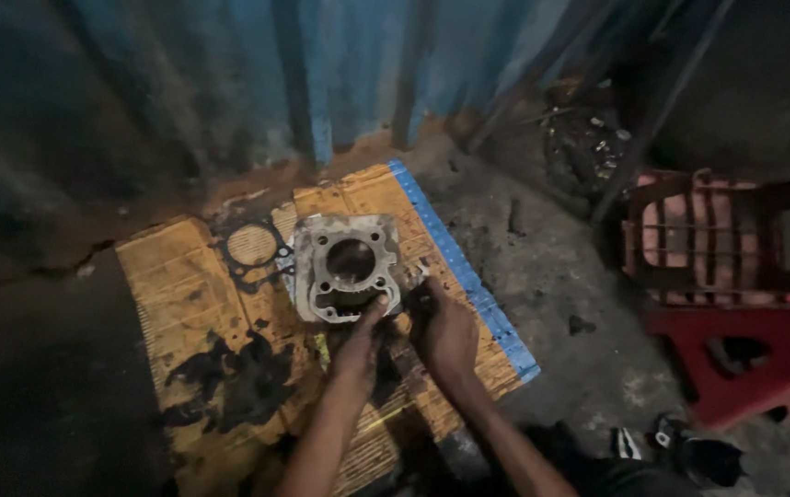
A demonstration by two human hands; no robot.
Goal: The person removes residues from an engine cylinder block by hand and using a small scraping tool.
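I'm crouched over the engine cylinder block [347,267], which sits on the oil-stained cardboard sheet [192,304] spread on the concrete floor [560,276], bore facing up at me. My left hand [360,342] reaches to the block's near edge, thumb up against the rim and touching it, the other fingers curled underneath. My right hand [445,331] is just beside the block's near right corner, fingers bunched together around something small and dark. It's too dim and greasy down there to tell what, maybe a rag or a scraper, so I won't swear to it.

To my eye I'm in the cleaning or prepping stretch on this block's mating face, steadying with one hand and working with the other. The loose gasket [252,247] lies flat just left of the block, off the part. The next move, I judge, calls for a firm hold on the rim so the block doesn't slide on the cardboard, and care along that flat face around the bore. A red plastic stool [735,368] stands well off to my right.
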